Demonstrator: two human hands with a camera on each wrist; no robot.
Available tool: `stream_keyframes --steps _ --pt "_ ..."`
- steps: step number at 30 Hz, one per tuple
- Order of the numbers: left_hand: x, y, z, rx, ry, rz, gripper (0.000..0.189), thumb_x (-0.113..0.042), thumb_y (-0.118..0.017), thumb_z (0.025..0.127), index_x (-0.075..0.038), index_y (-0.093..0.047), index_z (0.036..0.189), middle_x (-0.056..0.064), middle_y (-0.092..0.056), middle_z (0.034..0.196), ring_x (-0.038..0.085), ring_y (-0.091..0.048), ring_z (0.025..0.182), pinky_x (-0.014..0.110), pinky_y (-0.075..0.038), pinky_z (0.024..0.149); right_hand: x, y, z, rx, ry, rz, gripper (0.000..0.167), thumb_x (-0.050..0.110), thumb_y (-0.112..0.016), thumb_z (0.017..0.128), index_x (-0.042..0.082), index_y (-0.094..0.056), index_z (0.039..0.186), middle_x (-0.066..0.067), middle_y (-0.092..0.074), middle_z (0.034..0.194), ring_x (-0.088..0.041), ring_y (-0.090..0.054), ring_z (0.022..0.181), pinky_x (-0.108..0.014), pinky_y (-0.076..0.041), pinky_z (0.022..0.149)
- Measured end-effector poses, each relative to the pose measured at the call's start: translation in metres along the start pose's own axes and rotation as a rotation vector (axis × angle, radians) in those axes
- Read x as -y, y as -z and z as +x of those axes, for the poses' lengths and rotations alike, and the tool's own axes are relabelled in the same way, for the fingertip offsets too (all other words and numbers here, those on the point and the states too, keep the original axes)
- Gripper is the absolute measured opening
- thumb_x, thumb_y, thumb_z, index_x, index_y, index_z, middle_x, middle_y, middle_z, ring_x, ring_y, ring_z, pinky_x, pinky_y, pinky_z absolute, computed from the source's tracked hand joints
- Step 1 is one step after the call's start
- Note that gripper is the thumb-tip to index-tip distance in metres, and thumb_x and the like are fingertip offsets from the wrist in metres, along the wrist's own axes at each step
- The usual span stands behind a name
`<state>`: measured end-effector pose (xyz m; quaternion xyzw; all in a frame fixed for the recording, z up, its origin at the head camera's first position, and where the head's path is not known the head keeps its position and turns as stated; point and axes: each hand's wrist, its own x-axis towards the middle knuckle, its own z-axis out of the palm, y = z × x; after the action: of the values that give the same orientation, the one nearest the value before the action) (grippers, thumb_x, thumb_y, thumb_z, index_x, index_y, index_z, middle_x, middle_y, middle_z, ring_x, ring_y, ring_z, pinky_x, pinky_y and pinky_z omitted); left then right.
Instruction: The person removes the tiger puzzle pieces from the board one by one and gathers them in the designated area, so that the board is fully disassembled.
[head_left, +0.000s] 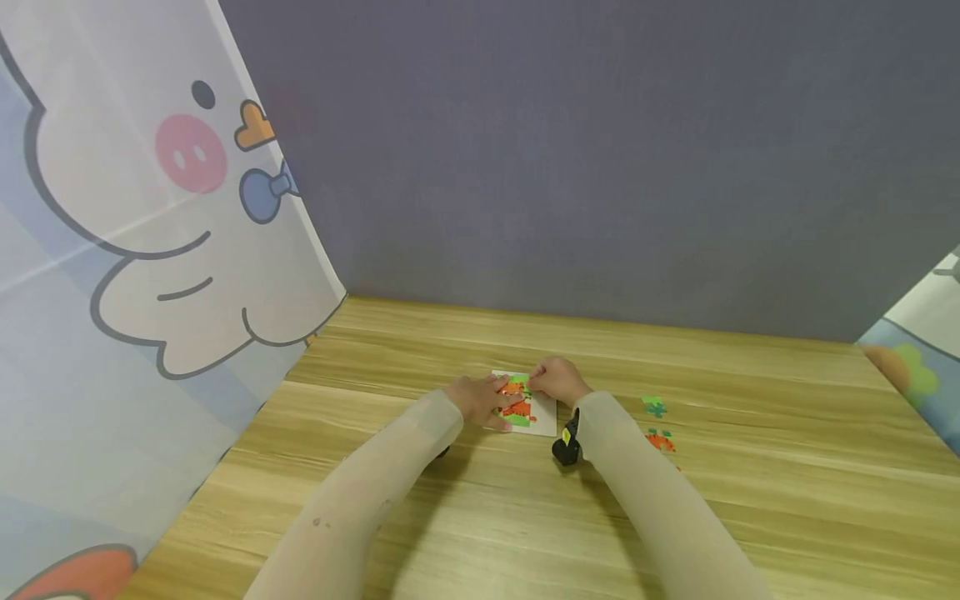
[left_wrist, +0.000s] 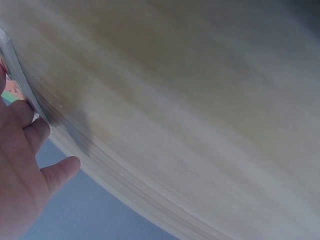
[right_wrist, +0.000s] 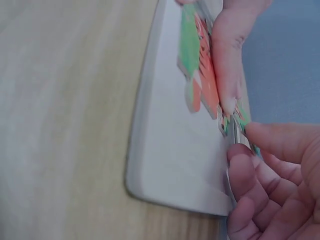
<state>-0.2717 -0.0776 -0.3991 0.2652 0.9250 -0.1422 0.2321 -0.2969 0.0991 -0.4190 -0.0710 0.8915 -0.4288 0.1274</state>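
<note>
Toward right edge of bench (head_left: 795, 450), loose puzzle pieces (head_left: 662, 442). Mid-bench, white board (head_left: 545, 417) carrying joined pieces (head_left: 520, 410); my left grip (head_left: 476, 402) spread flat over them. At board's far side, toward bench's far edge, my right grip (head_left: 558, 381) narrow, pinching thin piece (right_wrist: 237, 134). Should be light, stiff, slightly slick, tabs fragile: best held by opposite edges, pressed straight down.

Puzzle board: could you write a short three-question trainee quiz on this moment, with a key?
1. Which hand is spread over the partly assembled puzzle?
2. True or false: in the head view, the loose pieces lie left of the board.
3. The board's bare part is: A) black, B) white, C) blue.

Key: 1. The left hand. 2. False; they lie to its right. 3. B.
</note>
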Motion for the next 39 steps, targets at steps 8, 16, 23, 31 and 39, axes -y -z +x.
stream_keyframes --steps 8,16,23,31,39 --pt "0.0 -0.001 0.0 0.001 0.001 -0.023 0.071 -0.065 -0.043 0.096 -0.043 -0.019 0.158 -0.005 -0.007 0.167 0.016 -0.014 0.152 0.047 -0.034 0.115 -0.001 -0.001 0.004 0.008 0.002 0.026 0.035 0.0 -0.065 0.088 -0.008 -0.065 0.123 -0.002 -0.062 0.066 -0.01 -0.051 0.057 -0.024 -0.045 0.059" --pt "0.0 -0.001 0.001 -0.002 0.004 -0.014 0.07 -0.065 -0.042 0.096 -0.044 -0.018 0.158 -0.006 -0.007 0.167 0.015 -0.014 0.152 0.046 -0.034 0.115 -0.002 0.004 0.001 -0.01 0.01 0.084 0.034 -0.005 -0.057 0.089 -0.008 -0.065 0.121 -0.006 -0.064 0.071 -0.013 -0.056 0.062 -0.026 -0.048 0.062" --pt "0.0 -0.001 0.001 0.006 0.021 -0.004 0.07 -0.066 -0.042 0.096 -0.044 -0.017 0.158 -0.007 -0.006 0.167 0.014 -0.012 0.152 0.045 -0.035 0.114 -0.009 0.012 -0.002 -0.031 0.056 0.063 0.036 -0.005 -0.048 0.093 -0.008 -0.064 0.125 -0.009 -0.065 0.075 -0.013 -0.056 0.063 -0.024 -0.048 0.061" --pt "-0.002 0.001 0.001 0.008 0.014 0.009 0.07 -0.066 -0.041 0.097 -0.043 -0.017 0.158 -0.006 -0.006 0.167 0.015 -0.011 0.153 0.048 -0.033 0.115 -0.022 0.029 -0.008 -0.06 0.053 0.103 0.036 -0.004 -0.042 0.097 -0.01 -0.06 0.128 -0.013 -0.063 0.081 -0.014 -0.058 0.063 -0.026 -0.053 0.063" --pt "-0.001 0.001 -0.001 0.012 0.012 -0.011 0.07 -0.064 -0.042 0.097 -0.043 -0.016 0.159 -0.007 -0.005 0.168 0.013 -0.01 0.153 0.046 -0.037 0.113 -0.033 0.049 -0.021 -0.06 0.081 0.068 0.036 -0.005 -0.042 0.097 -0.015 -0.056 0.129 -0.021 -0.066 0.093 -0.012 -0.061 0.068 -0.031 -0.058 0.07"
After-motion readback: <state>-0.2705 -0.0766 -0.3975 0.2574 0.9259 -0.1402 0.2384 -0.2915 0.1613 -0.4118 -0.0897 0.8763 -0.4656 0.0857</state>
